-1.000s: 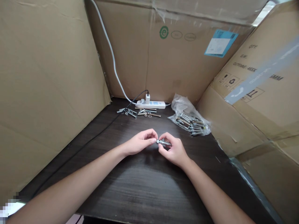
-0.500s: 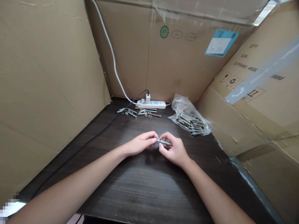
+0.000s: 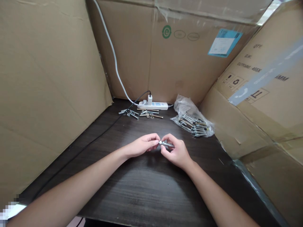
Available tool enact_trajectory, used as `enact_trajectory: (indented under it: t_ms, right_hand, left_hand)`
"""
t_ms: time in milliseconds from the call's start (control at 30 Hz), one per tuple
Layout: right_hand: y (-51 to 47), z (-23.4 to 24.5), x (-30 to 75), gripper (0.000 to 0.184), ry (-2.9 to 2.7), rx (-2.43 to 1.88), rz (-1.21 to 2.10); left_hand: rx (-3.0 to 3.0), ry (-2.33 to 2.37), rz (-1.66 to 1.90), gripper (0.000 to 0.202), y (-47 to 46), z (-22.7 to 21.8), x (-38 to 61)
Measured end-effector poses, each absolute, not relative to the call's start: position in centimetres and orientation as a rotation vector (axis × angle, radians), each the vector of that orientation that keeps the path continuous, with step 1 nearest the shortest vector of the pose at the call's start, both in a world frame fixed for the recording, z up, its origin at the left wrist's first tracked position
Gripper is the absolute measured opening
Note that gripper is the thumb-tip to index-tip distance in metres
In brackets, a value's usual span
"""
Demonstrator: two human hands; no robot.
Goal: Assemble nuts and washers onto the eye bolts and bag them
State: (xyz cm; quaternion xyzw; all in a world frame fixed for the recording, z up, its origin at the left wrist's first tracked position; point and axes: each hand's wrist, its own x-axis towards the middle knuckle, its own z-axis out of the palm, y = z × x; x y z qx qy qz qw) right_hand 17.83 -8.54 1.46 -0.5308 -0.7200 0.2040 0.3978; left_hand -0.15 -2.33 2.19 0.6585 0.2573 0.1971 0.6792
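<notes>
A silver expansion bolt (image 3: 168, 144) is held nearly level between my two hands, above the middle of the dark table. My right hand (image 3: 177, 153) is closed around its sleeve, thumb below and fingers above. At the other end sits a hex nut (image 3: 160, 142). My left hand (image 3: 143, 146) pinches the bolt's tip beside this nut; its fingertips hide the very end. Behind the hands lie loose bolts (image 3: 151, 116) with several nuts and washers. A clear plastic bag (image 3: 184, 105) at the right holds many similar expansion bolts (image 3: 197, 127).
A white power strip (image 3: 161, 106) with a plugged-in charger (image 3: 150, 100) stands against the back carton (image 3: 132, 47). A black cable (image 3: 94, 141) crosses the table's left side. Tall cardboard walls (image 3: 47, 78) enclose the dark tabletop (image 3: 142, 195) on the left, back and right.
Both hands stay in almost the same place, still gripping the bolt. The nut looks slightly turned and brighter; everything else is unmoved.
</notes>
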Motion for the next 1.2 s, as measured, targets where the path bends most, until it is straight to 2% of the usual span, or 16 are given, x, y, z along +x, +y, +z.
enact_trajectory:
  t_ms: [433, 600, 833, 1200]
  right_hand:
    - [-8.42, 1.22, 17.86, 0.010, -1.843, -1.347, 0.510]
    - [-8.39, 1.13, 17.85, 0.012, -1.829, -1.352, 0.514]
    - [-8.44, 1.40, 17.81, 0.010, -1.831, -1.353, 0.511]
    - [-8.47, 1.51, 17.80, 0.009, -1.848, -1.352, 0.515]
  left_hand:
    - [1.500, 0.499, 0.557, 0.019, -2.32, 2.41, -0.25]
    - [1.533, 0.543, 0.574, 0.021, -2.32, 2.20, -0.18]
    - [1.523, 0.622, 0.411, 0.026, -2.27, 1.72, -0.10]
    - [1.475, 0.548, 0.537, 0.020, -2.63, 2.31, 0.04]
